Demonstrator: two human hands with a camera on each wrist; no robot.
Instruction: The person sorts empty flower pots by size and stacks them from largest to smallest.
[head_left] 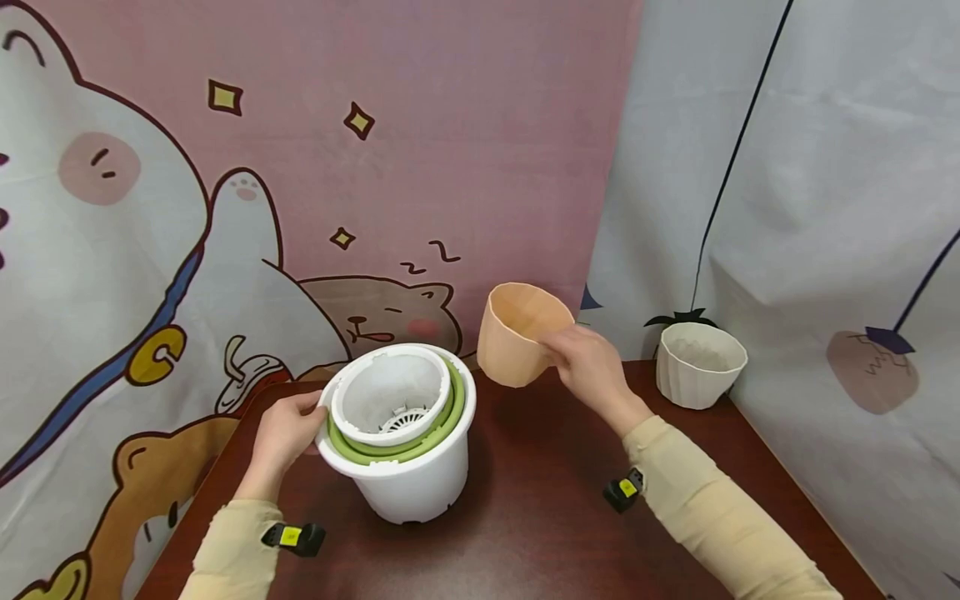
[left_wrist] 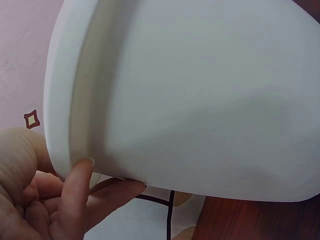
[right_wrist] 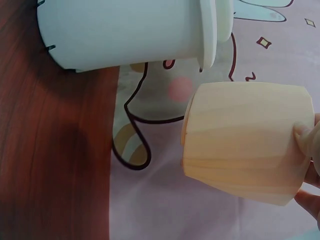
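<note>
A large white flower pot (head_left: 416, 492) stands upright on the table, with a green pot (head_left: 431, 442) and a smaller white pot (head_left: 390, 383) nested inside it. The inner one has a slotted bottom. My left hand (head_left: 288, 429) grips the large pot's rim at its left side; in the left wrist view the fingers (left_wrist: 77, 192) curl under that rim. In my right hand (head_left: 588, 367) is a peach-coloured ribbed pot (head_left: 510, 346), pinched at its rim and raised above the table, just right of the nested pots. Its mouth faces up, slightly tilted.
A cream ribbed pot (head_left: 697, 379) stands at the table's back right corner. The dark reddish-brown table (head_left: 540, 517) meets a cartoon-printed cloth (head_left: 450, 167) behind and a pale cloth (head_left: 825, 250) on the right.
</note>
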